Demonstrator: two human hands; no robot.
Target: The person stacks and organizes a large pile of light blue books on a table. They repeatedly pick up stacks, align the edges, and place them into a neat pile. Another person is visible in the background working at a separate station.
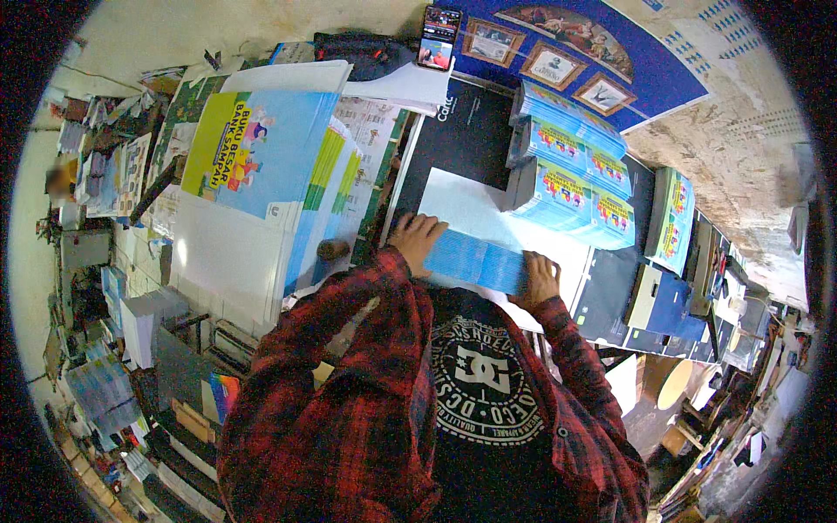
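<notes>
A tall pile of large printed sheets (261, 166) with a blue and yellow-green cover design lies at the left of the dark table (462, 131). Stacks of blue booklets (575, 174) stand in rows at the right, with another stack (673, 218) further right. A lit phone (438, 37) leans upright at the far edge, beside framed pictures (549, 61) on a blue poster.

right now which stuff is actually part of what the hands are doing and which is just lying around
In hand:
- left hand and right hand, gripping the two ends of the blue booklet bundle
- white sheet beneath it
- stacked blue booklets just beyond

Lying about:
- large printed sheets on the left
- phone propped at the back
- framed pictures on the wall
</notes>
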